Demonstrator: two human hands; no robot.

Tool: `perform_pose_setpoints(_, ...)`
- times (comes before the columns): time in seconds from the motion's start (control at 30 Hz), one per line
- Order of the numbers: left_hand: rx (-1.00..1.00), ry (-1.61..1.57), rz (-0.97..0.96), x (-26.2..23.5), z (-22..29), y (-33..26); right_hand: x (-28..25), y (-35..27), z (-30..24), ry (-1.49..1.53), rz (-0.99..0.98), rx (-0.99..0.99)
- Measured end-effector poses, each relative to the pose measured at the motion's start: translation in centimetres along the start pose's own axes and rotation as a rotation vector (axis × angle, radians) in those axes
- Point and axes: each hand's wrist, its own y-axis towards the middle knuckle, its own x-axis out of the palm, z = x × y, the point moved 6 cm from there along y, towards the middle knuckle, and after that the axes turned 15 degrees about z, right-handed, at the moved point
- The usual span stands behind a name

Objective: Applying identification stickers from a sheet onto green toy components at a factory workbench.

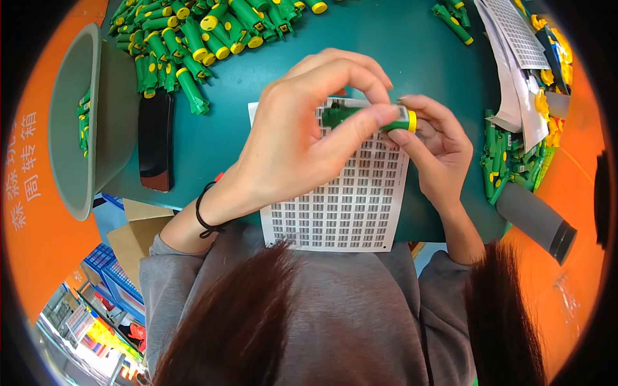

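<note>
My right hand grips a green plastic tube with a yellow end cap, its fingers and thumb closed round the capped end. The tube lies almost level, green body pointing left. My left hand arches over it, the thumb pressed on a small pale label on the tube's side and the index finger curled down behind. Below both hands rests a white sheet of small printed labels, partly covered by the left hand.
A heap of similar green tubes lies far left on the green tabletop. At left are a grey-green tub and a black phone. At right, more tubes, papers and a grey cylinder.
</note>
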Motion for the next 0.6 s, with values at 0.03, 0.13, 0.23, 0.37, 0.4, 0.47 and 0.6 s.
perform_pose_setpoints(0.03,-0.003,0.001,-0.001,0.0,0.2,0.1,-0.1,-0.1,-0.4,-0.002,0.017,-0.098)
perform_pose_setpoints(0.13,-0.103,-0.059,-0.089,0.5,0.4,0.1,-0.4,-0.2,-0.9,-0.006,0.011,-0.222)
perform_pose_setpoints(0.23,-0.167,-0.012,-0.139,0.7,0.3,-0.2,-0.5,-0.1,-1.1,0.012,-0.03,-0.278)
perform_pose_setpoints(0.37,-0.226,-0.04,-0.125,0.8,0.3,-0.4,-0.5,-0.3,-1.1,0.04,-0.029,-0.32)
perform_pose_setpoints(0.4,-0.23,-0.041,-0.124,0.7,0.4,-0.4,-0.5,-0.4,-1.2,0.039,-0.029,-0.319)
perform_pose_setpoints(0.47,-0.223,-0.024,-0.127,0.7,0.4,-0.4,-0.2,-0.4,-1.4,0.038,-0.035,-0.328)
perform_pose_setpoints(0.6,-0.182,-0.001,-0.131,0.8,0.7,-0.5,-0.3,-0.7,-1.4,0.044,-0.015,-0.327)
